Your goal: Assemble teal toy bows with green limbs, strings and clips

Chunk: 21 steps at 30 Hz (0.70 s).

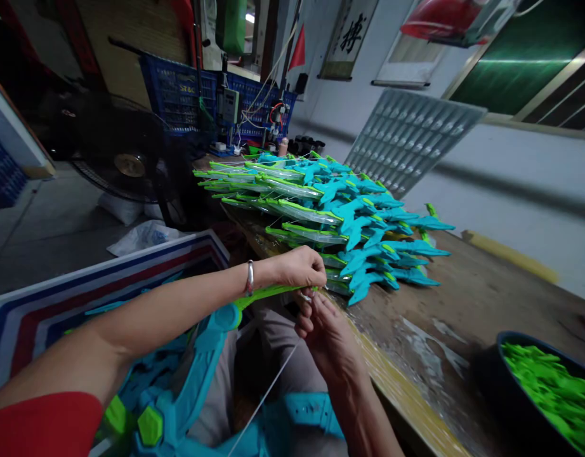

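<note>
Beside the brown wooden desk (464, 279)'s near edge lies a turquoise-and-lime bow-shaped plastic toy (207, 358) — probably light, stiff, smooth; best held near its lime tip. There the left hand (299, 270)'s grip is closed; the right hand (328, 333)'s pinches a thin white string (273, 383).

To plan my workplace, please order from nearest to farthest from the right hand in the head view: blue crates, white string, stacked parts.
1. White string: at the right hand itself.
2. Stacked parts: ahead, on the table.
3. Blue crates: far back, left.
</note>
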Available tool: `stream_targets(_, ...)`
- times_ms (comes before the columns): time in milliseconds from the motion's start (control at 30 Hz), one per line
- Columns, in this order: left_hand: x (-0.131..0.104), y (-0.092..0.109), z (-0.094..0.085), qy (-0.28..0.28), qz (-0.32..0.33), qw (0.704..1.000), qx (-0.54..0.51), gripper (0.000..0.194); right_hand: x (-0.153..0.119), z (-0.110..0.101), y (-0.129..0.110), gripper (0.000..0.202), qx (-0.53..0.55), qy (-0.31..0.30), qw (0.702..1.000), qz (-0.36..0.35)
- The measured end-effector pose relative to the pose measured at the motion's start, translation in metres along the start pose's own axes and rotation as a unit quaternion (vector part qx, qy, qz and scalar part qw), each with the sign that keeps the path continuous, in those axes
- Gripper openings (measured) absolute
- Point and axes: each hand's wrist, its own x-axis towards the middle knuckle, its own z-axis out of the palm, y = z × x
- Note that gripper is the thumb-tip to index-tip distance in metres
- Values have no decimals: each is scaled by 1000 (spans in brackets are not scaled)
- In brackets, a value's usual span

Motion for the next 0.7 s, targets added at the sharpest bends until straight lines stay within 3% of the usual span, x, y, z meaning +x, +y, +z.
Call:
stream_targets(167,-11,6,-3,-49,-1,998,-27,2,-17,4,5,46,22,-7,1000,-3)
stream_targets(333,-23,19,4,-63,1,997,-34,3,-29,4,7,48,20,-4,999,-34)
stream_targets(700,-60,47,27,-72,35,996,-43,23,-66,8,-1,52,-16,1,989,-146)
